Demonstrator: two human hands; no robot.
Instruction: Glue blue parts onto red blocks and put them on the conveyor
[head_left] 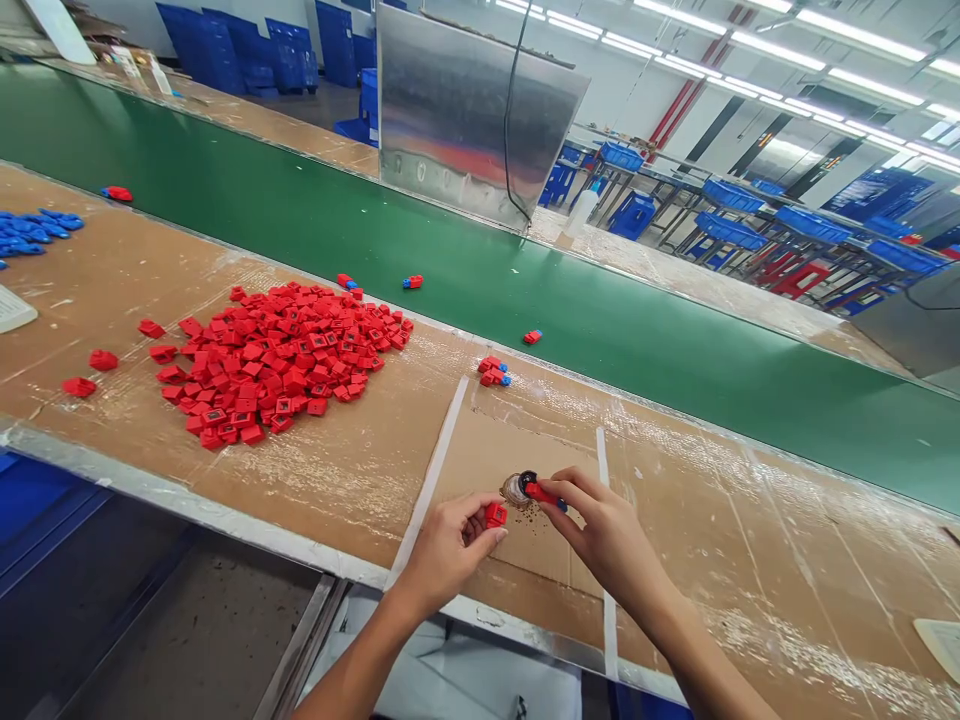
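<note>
My left hand (pixel 448 545) pinches a small red plastic part (pixel 495 515) between thumb and fingers, just above the near edge of the cardboard-covered bench (pixel 337 480). My right hand (pixel 600 530) grips a red-handled tool (pixel 541 492) whose black tip points at a small round container (pixel 516 488) on the bench. The two hands are close together, almost touching. A large pile of red plastic parts (pixel 274 360) lies to the left, well away from both hands.
A green conveyor belt (pixel 525 290) runs behind the bench with a few red-and-blue pieces (pixel 412 282) on it. Blue parts (pixel 37 232) lie far left. A small cluster of assembled pieces (pixel 493 372) sits near the belt. A metal box (pixel 465 110) stands beyond.
</note>
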